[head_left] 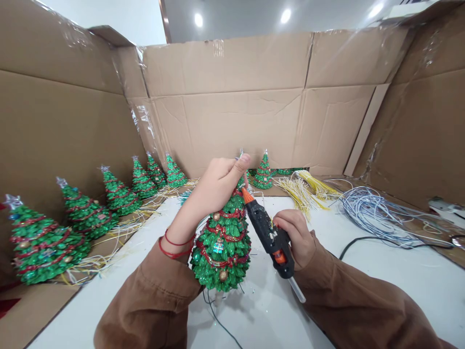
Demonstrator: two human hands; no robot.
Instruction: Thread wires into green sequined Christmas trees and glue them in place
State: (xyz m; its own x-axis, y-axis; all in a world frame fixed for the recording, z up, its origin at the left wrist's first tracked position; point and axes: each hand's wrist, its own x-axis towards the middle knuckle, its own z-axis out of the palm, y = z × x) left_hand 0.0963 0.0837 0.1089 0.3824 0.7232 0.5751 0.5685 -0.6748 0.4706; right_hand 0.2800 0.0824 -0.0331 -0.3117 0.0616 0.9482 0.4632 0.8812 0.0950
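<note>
In the head view a small green Christmas tree [222, 249] with red garlands, gold balls and a tiny gift box stands in front of me. My left hand [223, 182] is closed around its tip, with a bit of silvery star [240, 156] showing above the fingers; the tip itself is mostly hidden. A black and orange hot glue gun [267, 228] is gripped by my right hand [296, 235]. Its orange nozzle [247, 195] points up at the treetop, close by my left fingers. The clear glue stick [297, 289] pokes out of the gun's rear.
Several star-topped trees [119, 194] line the left side, and another tree [263, 172] stands at the back. Yellow and white wires [305, 191], a tangle of bluish-white wire [374, 211] and a black cord [358, 241] lie to the right. Cardboard walls [232, 116] surround the white table [363, 291].
</note>
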